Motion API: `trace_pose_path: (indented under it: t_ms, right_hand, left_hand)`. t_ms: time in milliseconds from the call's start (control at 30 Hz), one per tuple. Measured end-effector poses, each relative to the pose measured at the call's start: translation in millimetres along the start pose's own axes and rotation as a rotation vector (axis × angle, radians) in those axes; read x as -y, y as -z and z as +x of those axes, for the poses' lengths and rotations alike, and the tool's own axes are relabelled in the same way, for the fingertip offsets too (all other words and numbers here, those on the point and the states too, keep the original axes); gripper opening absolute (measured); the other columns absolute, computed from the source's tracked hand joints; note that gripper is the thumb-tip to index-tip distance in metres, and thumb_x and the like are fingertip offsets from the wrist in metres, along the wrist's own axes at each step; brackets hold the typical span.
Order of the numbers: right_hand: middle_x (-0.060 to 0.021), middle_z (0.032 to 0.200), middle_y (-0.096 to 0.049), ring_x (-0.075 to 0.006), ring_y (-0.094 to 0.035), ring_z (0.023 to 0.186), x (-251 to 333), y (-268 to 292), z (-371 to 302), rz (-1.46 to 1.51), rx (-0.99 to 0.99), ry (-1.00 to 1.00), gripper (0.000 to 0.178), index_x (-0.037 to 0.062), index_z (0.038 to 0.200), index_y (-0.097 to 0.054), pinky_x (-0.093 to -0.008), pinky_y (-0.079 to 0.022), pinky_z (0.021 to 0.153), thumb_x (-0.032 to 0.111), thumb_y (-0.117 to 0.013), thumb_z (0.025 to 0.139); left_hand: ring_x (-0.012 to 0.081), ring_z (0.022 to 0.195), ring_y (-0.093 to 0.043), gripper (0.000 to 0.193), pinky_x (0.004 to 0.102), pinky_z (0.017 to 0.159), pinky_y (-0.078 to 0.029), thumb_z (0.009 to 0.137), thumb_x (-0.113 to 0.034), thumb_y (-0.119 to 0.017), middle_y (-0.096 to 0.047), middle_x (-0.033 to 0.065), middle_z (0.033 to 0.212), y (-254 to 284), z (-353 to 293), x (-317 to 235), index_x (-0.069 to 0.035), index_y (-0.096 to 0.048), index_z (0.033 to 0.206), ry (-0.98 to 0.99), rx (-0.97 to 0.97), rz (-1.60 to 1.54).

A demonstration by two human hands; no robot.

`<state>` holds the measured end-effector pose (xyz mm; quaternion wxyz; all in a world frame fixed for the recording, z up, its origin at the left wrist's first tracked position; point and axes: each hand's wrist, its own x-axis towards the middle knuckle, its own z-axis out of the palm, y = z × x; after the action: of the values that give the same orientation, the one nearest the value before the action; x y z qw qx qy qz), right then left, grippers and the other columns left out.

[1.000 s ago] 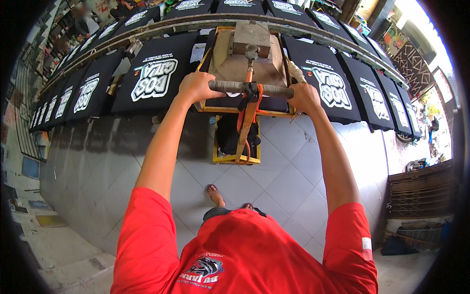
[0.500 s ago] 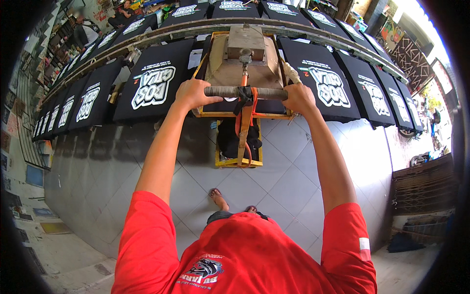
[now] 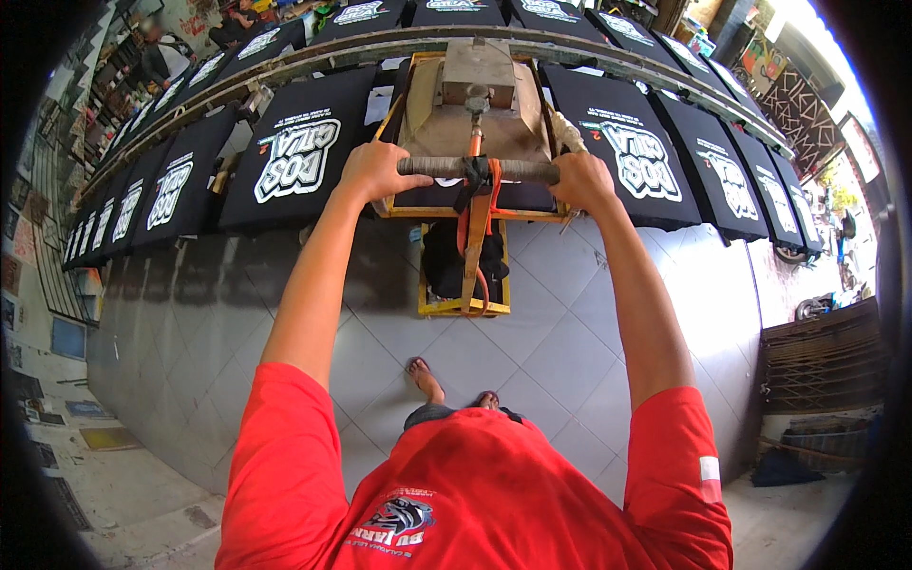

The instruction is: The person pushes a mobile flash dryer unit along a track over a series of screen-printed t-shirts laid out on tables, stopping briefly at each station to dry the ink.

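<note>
Both arms reach forward to a wrapped handle bar (image 3: 518,171) across the front of a heat press (image 3: 475,119). My left hand (image 3: 374,174) closes round the bar's left end, and my right hand (image 3: 582,180) grips the right end. Dark tape and an orange cable are bound at the bar's middle. The press has a broad metal plate with a box on top, in a yellow frame. Under the plate lies a black T-shirt, mostly hidden. Black T-shirts with white lettering, one on the left (image 3: 296,157) and one on the right (image 3: 635,157), are stretched flat on boards beside it.
Several more printed black shirts line a long curved row of boards, with a second row behind a rail (image 3: 570,55). Below the press, a yellow stand (image 3: 464,309) rests on the grey tiled floor (image 3: 570,313). Another person sits at the far left. A folded metal gate (image 3: 822,361) stands right.
The bar, press and stand appear slightly higher in the picture. My hands keep their hold on the bar, and my right foot shows a little more.
</note>
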<state>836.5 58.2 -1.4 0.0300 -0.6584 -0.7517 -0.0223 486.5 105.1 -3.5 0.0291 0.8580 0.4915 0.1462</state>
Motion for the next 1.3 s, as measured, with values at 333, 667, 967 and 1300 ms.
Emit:
trace_pose_path:
  t_ms: [333, 667, 967, 1300]
  right_hand:
    - [-0.017, 0.094, -0.072, -0.0354, -0.07, 0.092, -3.5, 1.6, 0.8, 0.016, 0.03, 0.024, 0.029, 0.008, 0.095, -0.073, -0.045, -0.055, 0.084, 0.029, -0.07, 0.075]
    - [-0.0178, 0.09, -0.072, -0.0358, -0.07, 0.089, -11.3, -0.7, -15.3, -0.031, 0.049, 0.071, 0.029, 0.0058, 0.092, -0.073, -0.045, -0.056, 0.081, 0.029, -0.072, 0.073]
    - [-0.018, 0.081, -0.071, -0.0356, -0.07, 0.084, 16.7, -0.5, -75.8, 0.017, 0.056, 0.04, 0.024, 0.0055, 0.084, -0.073, -0.0451, -0.057, 0.076, 0.026, -0.069, 0.072]
    - [-0.0163, 0.081, -0.072, -0.0345, -0.07, 0.083, 17.2, 4.6, -112.4, 0.027, 0.057, 0.038, 0.022, 0.0079, 0.086, -0.074, -0.0436, -0.056, 0.075, 0.025, -0.07, 0.073]
  left_hand:
    - [0.0348, 0.076, -0.07, 0.068, 0.0435, 0.071, -0.055, 0.067, -0.078, -0.068, -0.071, 0.0149, 0.076, 4.0, 4.4, -1.0, -0.011, -0.076, 0.081, 0.026, 0.101, 0.032]
    - [0.0349, 0.073, -0.069, 0.066, 0.0442, 0.07, -0.055, 0.068, -0.075, -0.068, -0.069, 0.0154, 0.071, 5.2, -18.3, -17.6, -0.01, -0.075, 0.079, 0.016, 0.114, 0.024]
    - [0.0365, 0.073, -0.068, 0.057, 0.0449, 0.071, -0.054, 0.069, -0.068, -0.074, -0.068, 0.0151, 0.069, 20.3, -69.7, -35.9, -0.012, -0.075, 0.081, 0.078, 0.187, 0.009]
    - [0.0355, 0.069, -0.067, 0.058, 0.0447, 0.069, -0.053, 0.066, -0.069, -0.075, -0.066, 0.0135, 0.064, 18.7, -106.9, -59.2, -0.011, -0.073, 0.072, 0.093, 0.119, -0.027]
